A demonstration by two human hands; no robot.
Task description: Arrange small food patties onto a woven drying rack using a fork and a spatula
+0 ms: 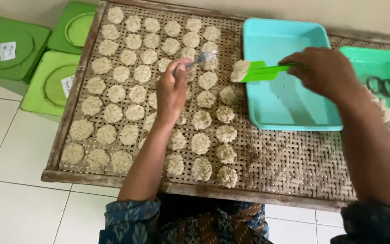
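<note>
Woven tray (294,162): cane mat in a wooden frame, rows of pale round patties (132,90) across its left half.
Left hand (171,92): fingers closed round a metal fork (199,59), tines pointing right, just above the patties.
Right hand (326,72): pinched shut on a green spatula (267,71), blade reaching left.
Lump (239,70): pale rice mix on the blade tip, just right of the tines, close but apart.
Blue tub (290,113): under the spatula.
Green tub (375,61): right of that hand, two dark rings (382,86) inside.
Green lids (46,54): on the floor, well left of the fork hand.
</note>
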